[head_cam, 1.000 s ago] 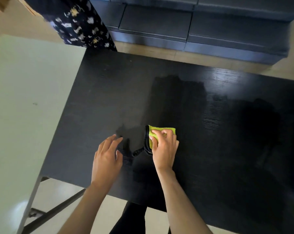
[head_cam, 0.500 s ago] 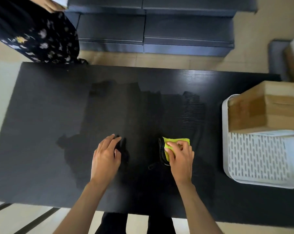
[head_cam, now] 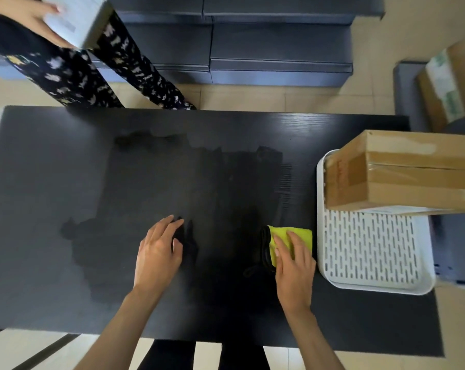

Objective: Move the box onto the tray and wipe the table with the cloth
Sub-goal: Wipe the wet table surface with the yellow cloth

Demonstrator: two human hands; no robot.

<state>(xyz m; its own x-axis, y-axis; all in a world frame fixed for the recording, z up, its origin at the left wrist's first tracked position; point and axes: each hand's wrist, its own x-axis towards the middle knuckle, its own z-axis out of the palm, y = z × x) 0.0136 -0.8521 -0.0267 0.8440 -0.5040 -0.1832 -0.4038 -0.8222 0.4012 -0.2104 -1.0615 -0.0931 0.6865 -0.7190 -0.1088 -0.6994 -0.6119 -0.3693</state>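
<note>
A brown cardboard box (head_cam: 402,172) rests on the far half of a white slotted tray (head_cam: 370,257) at the right end of the black table (head_cam: 65,161). My right hand (head_cam: 293,265) presses flat on a folded yellow-green cloth (head_cam: 298,236) with a black edge, just left of the tray's rim. My left hand (head_cam: 159,249) lies flat on the table near the front middle, fingers spread, holding nothing. A darker, damp-looking patch covers the table's middle.
Another person in dark floral clothes (head_cam: 92,68) stands at the table's far left, holding a white box (head_cam: 76,20). Dark blue drawer units (head_cam: 252,41) line the far side. More cardboard boxes (head_cam: 448,86) sit on the floor at the right.
My right hand has slid the cloth rightwards across the table, ending beside the tray. The view has swung right, bringing the tray and box into sight. My left hand stays flat.
</note>
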